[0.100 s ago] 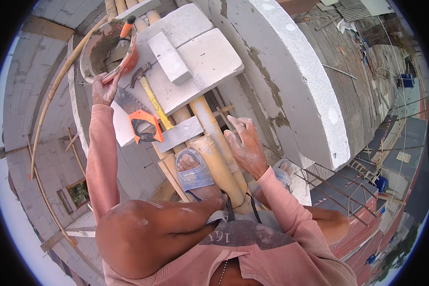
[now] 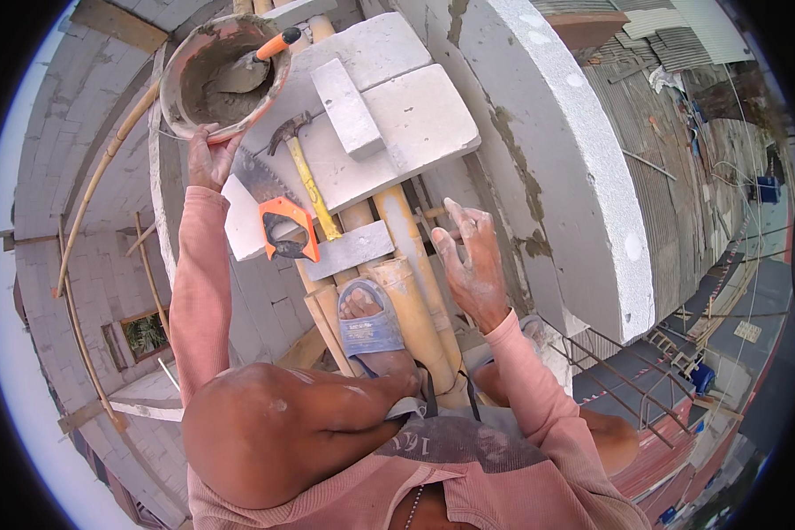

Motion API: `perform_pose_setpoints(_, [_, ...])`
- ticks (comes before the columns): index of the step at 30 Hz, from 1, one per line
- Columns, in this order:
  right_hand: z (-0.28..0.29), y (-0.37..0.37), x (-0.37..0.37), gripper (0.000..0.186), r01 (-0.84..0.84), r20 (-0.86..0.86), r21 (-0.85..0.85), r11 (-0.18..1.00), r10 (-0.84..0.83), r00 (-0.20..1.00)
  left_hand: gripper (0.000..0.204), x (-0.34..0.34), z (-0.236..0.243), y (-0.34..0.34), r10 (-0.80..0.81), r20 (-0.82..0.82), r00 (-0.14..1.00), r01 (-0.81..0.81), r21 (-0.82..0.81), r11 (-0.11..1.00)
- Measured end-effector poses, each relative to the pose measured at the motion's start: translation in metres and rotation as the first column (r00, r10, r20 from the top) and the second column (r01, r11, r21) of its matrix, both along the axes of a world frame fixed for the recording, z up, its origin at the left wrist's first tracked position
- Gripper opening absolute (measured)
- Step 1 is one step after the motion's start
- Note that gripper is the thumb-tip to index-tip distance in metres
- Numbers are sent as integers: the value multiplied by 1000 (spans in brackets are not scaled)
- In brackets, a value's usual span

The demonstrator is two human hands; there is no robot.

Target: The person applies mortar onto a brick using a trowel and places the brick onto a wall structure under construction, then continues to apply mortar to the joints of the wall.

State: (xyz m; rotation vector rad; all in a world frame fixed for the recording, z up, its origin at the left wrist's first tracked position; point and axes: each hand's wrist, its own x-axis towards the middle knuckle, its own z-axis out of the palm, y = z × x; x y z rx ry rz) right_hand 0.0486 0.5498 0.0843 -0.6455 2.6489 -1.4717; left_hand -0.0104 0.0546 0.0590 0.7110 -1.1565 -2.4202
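Observation:
My left hand (image 2: 209,159) grips the near rim of an orange-red bucket (image 2: 175,88) smeared with grey mortar. An orange-handled trowel (image 2: 276,45) rests inside it. My right hand (image 2: 468,252) hangs open with bent fingers, to the right of the bamboo poles (image 2: 396,221), holding nothing. Between my hands, pale lightweight blocks (image 2: 420,115) carry a small narrow block (image 2: 349,115) and a yellow-handled hammer (image 2: 306,181). A hand saw (image 2: 283,208) with an orange handle lies beside the hammer, near a short grey offcut (image 2: 353,247).
My sandalled foot (image 2: 367,322) stands on the poles. A long pale block wall (image 2: 561,177) runs along the right, with corrugated roofs (image 2: 636,132) and rebar (image 2: 636,380) beyond and below it. Block walls and bamboo scaffolding (image 2: 106,168) are at left, with gaps beside the poles.
The whole view has shifted rightward as my head moved. The bucket sits slightly higher and farther from me relative to the blocks, with my left hand still on it.

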Motion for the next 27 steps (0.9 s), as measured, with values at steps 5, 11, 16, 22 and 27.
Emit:
perform_pose_setpoints(5, [50, -63, -44, 62, 68, -95, -207, 976, -89, 991, 28, 80, 79, 12, 12, 61, 998, 14, -410, 912])
perform_pose_setpoints(11, [68, -100, -79, 64, -88, -149, -5, 996, 87, 985, 33, 108, 88, 130, -133, 115, 984, 172, -485, 857])
perform_pose_setpoints(16, [65, -70, -78, 38, -201, 147, 204, 958, 173, 974, 36, 94, 90, 200, -172, 84, 981, 192, -404, 894])
perform_pose_setpoints(22, [92, -36, -59, 25, 51, -277, 424, 904, 76, 958, 40, 93, 89, 217, -200, 191, 961, 264, -413, 872])
perform_pose_setpoints(27, [104, -58, -57, 28, 217, -356, 602, 768, 14, 935, 37, 89, 91, 231, -285, 223, 932, 354, -400, 846])
